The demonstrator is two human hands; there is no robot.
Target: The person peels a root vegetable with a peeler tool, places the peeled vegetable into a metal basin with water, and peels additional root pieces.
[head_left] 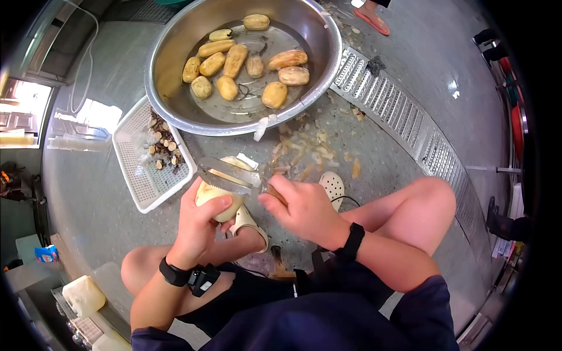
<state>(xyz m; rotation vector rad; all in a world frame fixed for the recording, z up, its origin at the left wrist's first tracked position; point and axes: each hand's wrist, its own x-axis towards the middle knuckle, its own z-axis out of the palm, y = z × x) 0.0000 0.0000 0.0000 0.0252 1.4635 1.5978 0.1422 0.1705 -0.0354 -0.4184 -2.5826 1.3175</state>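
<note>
My left hand [202, 216] is wrapped around a pale, peeled piece of lotus root [225, 205]. In my right hand [307, 210] is the wooden handle of a peeler [234, 175], whose metal blade has a toothed edge. The blade lies across the top of the lotus root, touching it or just above it; I cannot tell which. Beyond my hands stands a large metal basin [155, 88] with several brownish lotus root pieces [235, 60] in shallow water. A strip of peel [261, 127] hangs over its near rim.
A white plastic basket [143, 202] holding dark trimmings and cut ends [167, 146] sits left of the basin. Peel scraps [307, 149] litter the wet floor. A slotted metal drain cover [398, 108] curves along the right. Another person's sandalled foot [373, 17] is at the top.
</note>
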